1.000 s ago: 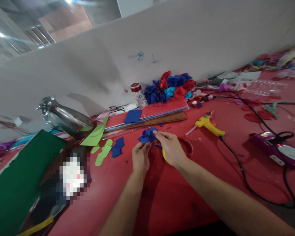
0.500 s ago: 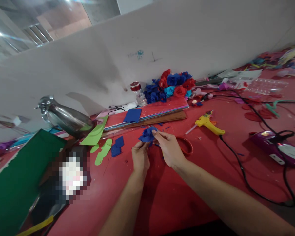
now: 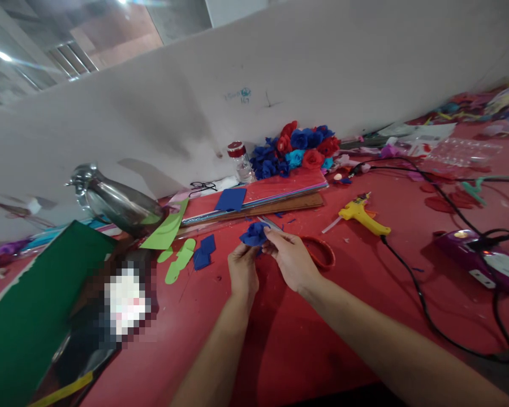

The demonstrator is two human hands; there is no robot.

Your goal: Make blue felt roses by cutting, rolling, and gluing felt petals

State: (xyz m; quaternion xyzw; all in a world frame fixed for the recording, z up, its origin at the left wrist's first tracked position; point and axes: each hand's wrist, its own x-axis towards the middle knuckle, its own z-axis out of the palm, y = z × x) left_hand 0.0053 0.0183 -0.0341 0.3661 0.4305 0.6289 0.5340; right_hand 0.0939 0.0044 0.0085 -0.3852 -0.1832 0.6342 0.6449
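A blue paper flower (image 3: 253, 234) is held up between both hands over the red table (image 3: 195, 345). My left hand (image 3: 242, 268) is closed around its underside, the fingertips partly hidden by the petals. At the flower's right edge, my right hand (image 3: 290, 254) pinches a petal between thumb and fingers. Red-handled scissors (image 3: 326, 253) lie on the table just behind my right hand, their blades partly covered. Left of the hands are blue paper pieces (image 3: 203, 252) and light green paper cutouts (image 3: 180, 260).
A yellow glue gun (image 3: 365, 217) lies to the right, its black cord running to a purple power strip (image 3: 470, 257). Finished red and blue paper flowers (image 3: 305, 146) are heaped by the wall near a lidded jar (image 3: 241, 161). A metal jug (image 3: 119, 198) and green box (image 3: 42, 305) stand left.
The view has shifted slightly. My right fingers have moved a little along the flower's edge, and the flower appears slightly turned; both hands keep hold of it.
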